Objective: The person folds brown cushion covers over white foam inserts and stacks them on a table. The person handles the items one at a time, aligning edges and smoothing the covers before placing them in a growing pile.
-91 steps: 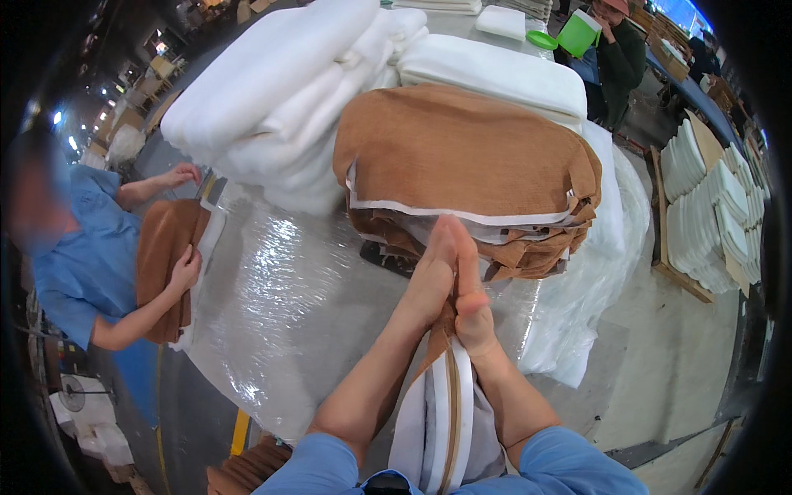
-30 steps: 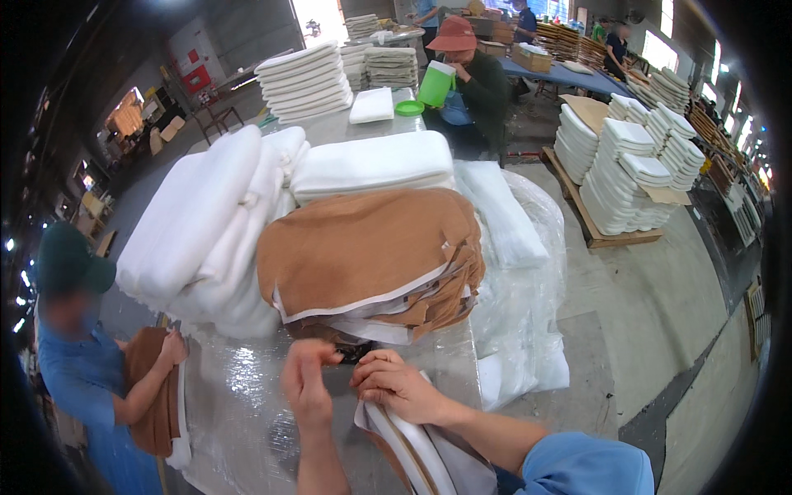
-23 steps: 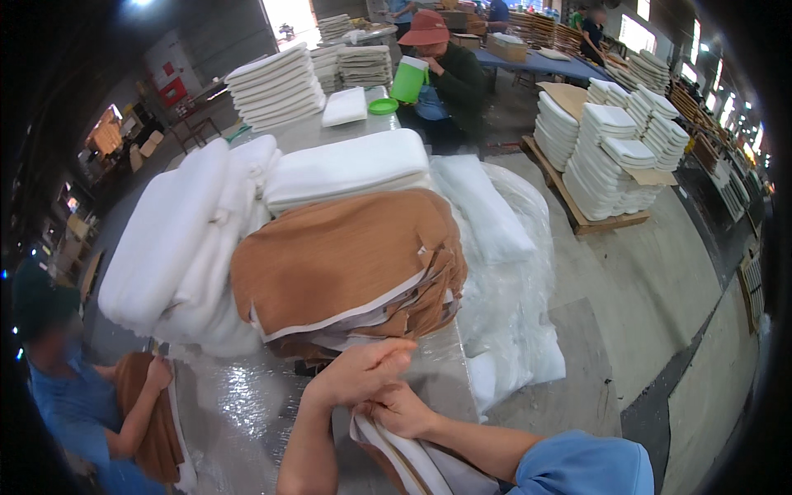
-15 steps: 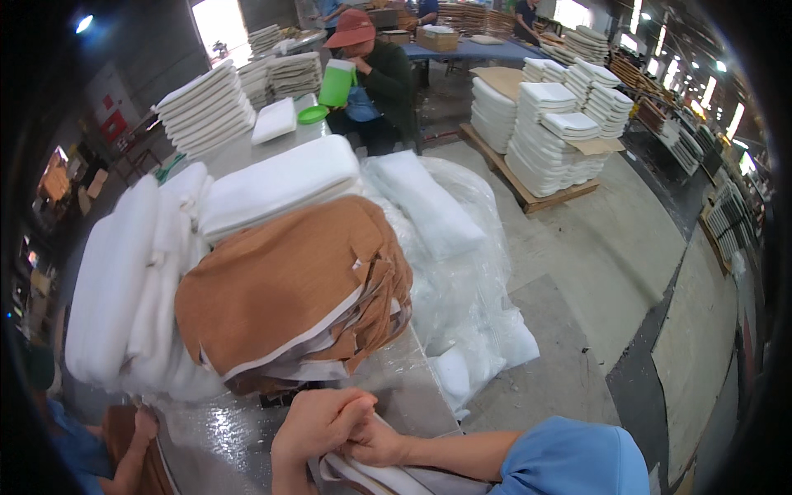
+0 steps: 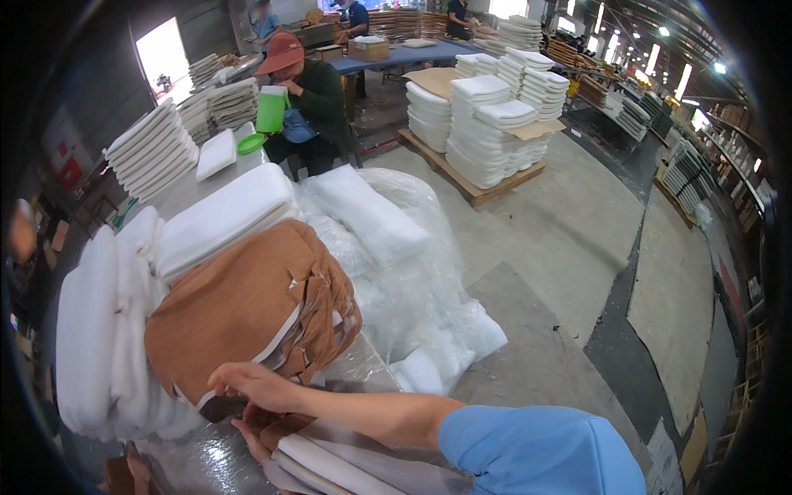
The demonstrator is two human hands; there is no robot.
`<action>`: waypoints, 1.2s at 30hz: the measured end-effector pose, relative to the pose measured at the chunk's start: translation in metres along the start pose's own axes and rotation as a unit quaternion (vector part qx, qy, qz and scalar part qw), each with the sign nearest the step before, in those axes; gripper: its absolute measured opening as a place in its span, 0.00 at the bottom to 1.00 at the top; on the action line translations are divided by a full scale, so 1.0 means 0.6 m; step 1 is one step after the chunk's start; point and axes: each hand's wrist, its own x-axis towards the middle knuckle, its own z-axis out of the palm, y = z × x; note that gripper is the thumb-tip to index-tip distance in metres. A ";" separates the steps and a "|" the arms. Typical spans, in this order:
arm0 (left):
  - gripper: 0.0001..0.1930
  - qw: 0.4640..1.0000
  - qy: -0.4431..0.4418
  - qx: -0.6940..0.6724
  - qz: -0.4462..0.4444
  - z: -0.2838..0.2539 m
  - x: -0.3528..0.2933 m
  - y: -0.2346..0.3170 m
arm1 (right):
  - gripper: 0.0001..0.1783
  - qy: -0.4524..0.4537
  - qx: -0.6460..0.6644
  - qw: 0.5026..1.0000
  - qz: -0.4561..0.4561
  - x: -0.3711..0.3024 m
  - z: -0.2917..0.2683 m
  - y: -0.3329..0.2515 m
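A white foam pad (image 5: 330,466), partly wrapped in a greyish and brown fabric cover (image 5: 388,458), lies at the lower edge in front of me. My left hand (image 5: 256,445) is at its far left end, fingers bent against the cover's edge; the forearm and part of the hand are hidden. My right hand (image 5: 256,388) reaches over from the right above that end, fingers stretched leftward and apart, with brown cloth just beneath. It overlaps the lower edge of a pile of brown fabric covers (image 5: 235,301), and I cannot tell if it touches the pile.
White padding rolls (image 5: 95,330) stand left of the pile, and a white pad stack (image 5: 227,214) lies behind it. Plastic-wrapped pads (image 5: 412,289) are at its right. A co-worker in a red hat (image 5: 309,107) sits across the table; another's hand shows lower left. Stacked pads stand on a pallet (image 5: 474,191).
My view has turned right, shifting the scene left. My hands, close together at the pad's end before, are now apart, the right one stretched out over the left beside the brown pile.
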 end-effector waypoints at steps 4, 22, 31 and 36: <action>0.35 0.989 0.086 -0.119 -0.030 0.020 0.018 -0.027 | 0.29 0.060 -0.101 0.989 -0.092 -0.006 0.023 0.070; 0.34 0.999 0.001 0.021 0.038 -0.063 -0.027 0.027 | 0.32 -0.027 -0.360 0.920 -0.149 -0.132 0.067 0.031; 0.34 0.992 0.036 0.107 0.063 0.226 -0.214 0.067 | 0.35 -0.124 -0.233 0.960 -0.097 -0.173 -0.014 -0.033; 0.28 0.955 0.105 0.272 0.052 0.243 -0.207 0.065 | 0.28 -0.080 -0.280 0.956 -0.044 -0.156 -0.015 -0.032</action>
